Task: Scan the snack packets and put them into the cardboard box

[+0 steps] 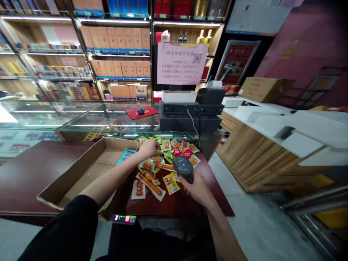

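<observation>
My right hand is wrapped round the handle of a dark barcode scanner, whose head is over the snack packets. My left hand reaches over the far part of the pile, its fingers bent down among green packets; whether they hold one is hidden. Spread on the dark red table are sausage packets, a yellow packet, red round packets and a small pack of sausages. A blue packet lies in the open cardboard box, under my left forearm.
Behind the table stands a glass counter with a mouse on a red mat. Black machines and a paper sign are beyond the pile. A phone is at the near edge; a wooden cabinet stands right.
</observation>
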Demonstrator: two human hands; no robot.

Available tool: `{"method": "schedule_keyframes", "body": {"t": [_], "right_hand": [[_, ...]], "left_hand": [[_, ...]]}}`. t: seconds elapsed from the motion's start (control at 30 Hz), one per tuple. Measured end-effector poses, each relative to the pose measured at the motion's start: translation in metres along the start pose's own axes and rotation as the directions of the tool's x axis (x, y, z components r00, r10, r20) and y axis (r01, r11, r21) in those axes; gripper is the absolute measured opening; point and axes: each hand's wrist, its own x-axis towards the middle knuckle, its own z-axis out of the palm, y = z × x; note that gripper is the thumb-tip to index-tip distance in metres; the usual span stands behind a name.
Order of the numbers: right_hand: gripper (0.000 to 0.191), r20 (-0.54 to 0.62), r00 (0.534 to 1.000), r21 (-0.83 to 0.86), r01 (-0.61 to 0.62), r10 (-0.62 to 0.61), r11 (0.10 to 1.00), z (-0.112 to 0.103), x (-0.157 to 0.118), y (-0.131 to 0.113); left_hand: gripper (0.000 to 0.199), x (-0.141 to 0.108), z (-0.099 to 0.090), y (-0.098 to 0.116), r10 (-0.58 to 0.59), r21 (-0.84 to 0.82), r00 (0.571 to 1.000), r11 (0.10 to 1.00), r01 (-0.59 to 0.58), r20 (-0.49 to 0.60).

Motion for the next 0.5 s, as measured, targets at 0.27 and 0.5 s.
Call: {"method": "schedule_keyframes", "body": {"t": [0.27,0.5], "right_hand": [[0.029,-0.035,0.998,0.017,-0.044,0.044,0.999,-0.018,-0.014,0.020],[0.024,-0.007,0.991,0.053,-0.134,0.135,0.990,-0.015,-0.013,0.028]], "left_hand": [[0.030,-0.003,0.038,0.028,0.071,0.059,0.990,0.995,-0.079,0.124],[0.023,-0.025,0.049,0.039,0.185,0.020,0.930,0.979,-0.202,0.316]]}}
